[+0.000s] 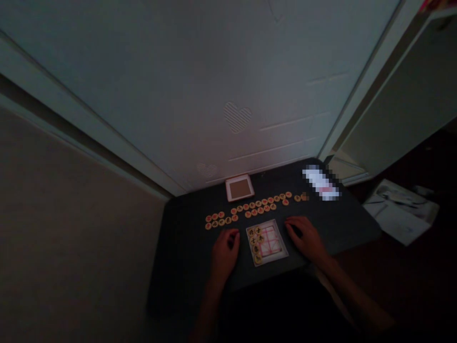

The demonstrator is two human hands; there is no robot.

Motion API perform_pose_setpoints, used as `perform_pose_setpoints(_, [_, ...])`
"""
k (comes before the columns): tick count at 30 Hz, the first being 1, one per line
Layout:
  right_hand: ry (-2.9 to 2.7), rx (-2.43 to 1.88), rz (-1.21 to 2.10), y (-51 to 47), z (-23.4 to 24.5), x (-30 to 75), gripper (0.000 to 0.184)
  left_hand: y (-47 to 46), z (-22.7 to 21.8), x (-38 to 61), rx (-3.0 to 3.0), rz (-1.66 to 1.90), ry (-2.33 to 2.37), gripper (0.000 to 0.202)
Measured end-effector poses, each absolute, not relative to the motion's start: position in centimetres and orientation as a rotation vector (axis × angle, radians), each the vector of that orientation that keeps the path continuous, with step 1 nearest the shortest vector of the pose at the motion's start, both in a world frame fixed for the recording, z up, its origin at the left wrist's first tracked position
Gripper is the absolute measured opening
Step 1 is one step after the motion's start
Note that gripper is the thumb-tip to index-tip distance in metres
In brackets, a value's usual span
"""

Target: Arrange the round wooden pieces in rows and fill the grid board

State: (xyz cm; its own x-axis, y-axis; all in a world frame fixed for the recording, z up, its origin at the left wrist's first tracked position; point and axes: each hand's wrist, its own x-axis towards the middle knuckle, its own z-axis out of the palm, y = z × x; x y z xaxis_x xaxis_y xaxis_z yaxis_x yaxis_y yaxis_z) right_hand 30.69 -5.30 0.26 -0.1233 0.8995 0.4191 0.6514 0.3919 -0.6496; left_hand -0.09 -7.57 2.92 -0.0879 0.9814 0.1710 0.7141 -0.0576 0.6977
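A small white box (276,247) with a red grid inside lies on the dark table (185,252), and several round wooden game discs (256,240) sit along its left side. My left hand (224,255) rests on the table just left of the box, fingers curled loosely, holding nothing I can see. My right hand (304,238) lies just right of the box, fingers bent down onto the tabletop. Beyond the box, a long row of round discs (250,208) with red and dark marks stretches across the table.
A square lid or tray (239,187) sits at the table's far edge by the pale wall. A blurred white item (321,183) lies at the far right of the table. A white object (400,209) rests on the floor to the right. The room is dim.
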Motion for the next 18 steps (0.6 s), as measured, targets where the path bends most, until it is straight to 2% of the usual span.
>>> perform_pose_setpoints(18, [-1.852, -1.347, 0.421, -5.3, -0.2, 30.7, 0.019, -6.0, 3.7, -1.3, 1.926, 0.838, 1.925, 0.033])
